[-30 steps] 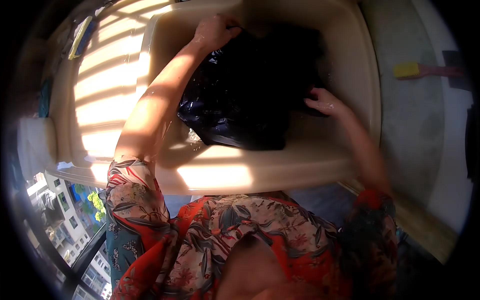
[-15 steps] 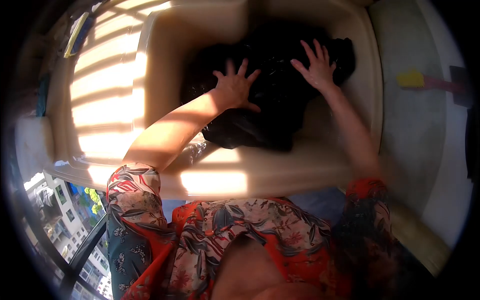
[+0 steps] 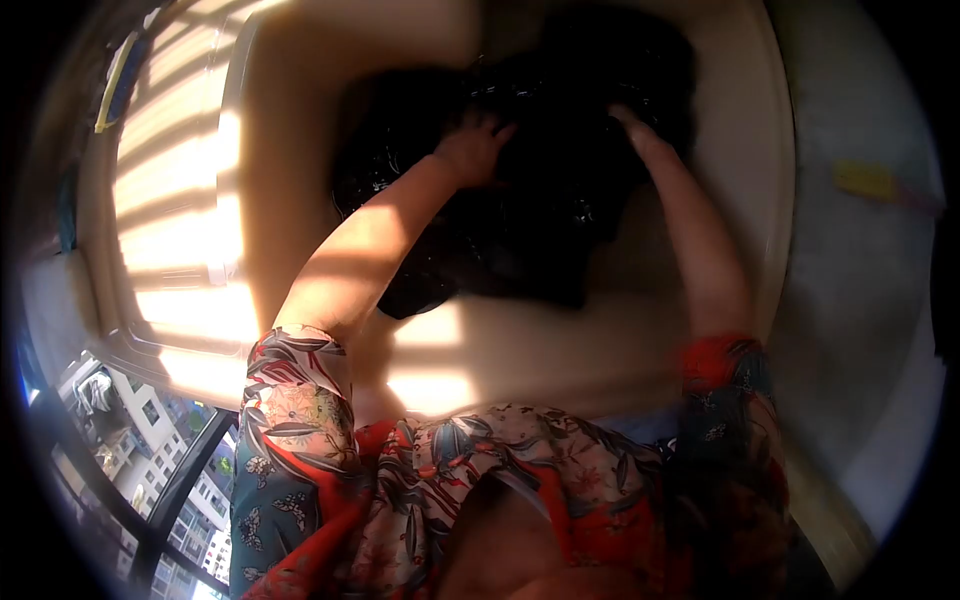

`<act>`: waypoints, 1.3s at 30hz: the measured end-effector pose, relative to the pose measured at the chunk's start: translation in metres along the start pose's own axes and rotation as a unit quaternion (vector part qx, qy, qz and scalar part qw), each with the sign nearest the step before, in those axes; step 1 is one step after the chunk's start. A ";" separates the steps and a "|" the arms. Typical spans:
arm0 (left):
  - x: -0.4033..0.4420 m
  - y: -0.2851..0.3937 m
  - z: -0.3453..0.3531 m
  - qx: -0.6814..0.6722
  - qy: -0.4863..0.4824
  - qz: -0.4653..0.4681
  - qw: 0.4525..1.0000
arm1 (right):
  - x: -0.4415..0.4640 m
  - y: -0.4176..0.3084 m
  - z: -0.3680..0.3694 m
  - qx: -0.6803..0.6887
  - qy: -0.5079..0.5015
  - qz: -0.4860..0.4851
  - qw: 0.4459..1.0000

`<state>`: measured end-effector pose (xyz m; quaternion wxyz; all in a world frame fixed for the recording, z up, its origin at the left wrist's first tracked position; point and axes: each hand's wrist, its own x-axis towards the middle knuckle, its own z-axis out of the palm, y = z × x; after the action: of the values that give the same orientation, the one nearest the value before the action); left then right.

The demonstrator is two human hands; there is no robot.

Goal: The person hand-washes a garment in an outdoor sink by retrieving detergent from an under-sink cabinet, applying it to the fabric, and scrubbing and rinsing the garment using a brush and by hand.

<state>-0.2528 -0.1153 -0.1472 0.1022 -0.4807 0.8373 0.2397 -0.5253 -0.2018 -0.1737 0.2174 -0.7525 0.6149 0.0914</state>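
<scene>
black cloth lies wet and bunched inside the beige basin, spread over its bottom, with small glints along the folds. the left hand rests against the cloth on the left side of the basin, fingers spread, gripping nothing that shows. the right hand is at the cloth on the right side of the basin; its fingers are blurred and dark, so i can't tell whether they pinch it or lie loose.

the cloth could slip or bunch up if the hands push unevenly, since it looks wet and slick. water could splash over the basin's rim if they press hard, and the low sleeves could get wet if the arms reach deeper.

counted: two hands, two sleeves, one basin, one yellow-headed brush on the worktop right of the basin, and one yellow-and-blue thing beyond its left side. the cloth looks like one heap; how many pieces it holds, i can't tell.
</scene>
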 end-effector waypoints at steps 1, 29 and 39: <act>-0.004 -0.004 -0.010 -0.027 -0.015 0.025 0.999 | -0.006 0.020 -0.010 0.050 -0.015 -0.007 0.999; -0.197 -0.092 -0.174 -0.066 0.460 -0.076 0.882 | -0.099 -0.144 0.037 -0.162 -0.025 -0.130 0.978; -0.257 -0.315 -0.193 0.083 0.446 -0.507 0.733 | -0.152 -0.074 -0.021 0.142 0.154 -0.069 0.975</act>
<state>0.1604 -0.1509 0.0274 -0.1367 -0.8754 0.4350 -0.1602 -0.4916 -0.0649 -0.0775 0.2305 -0.7594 0.5946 -0.1286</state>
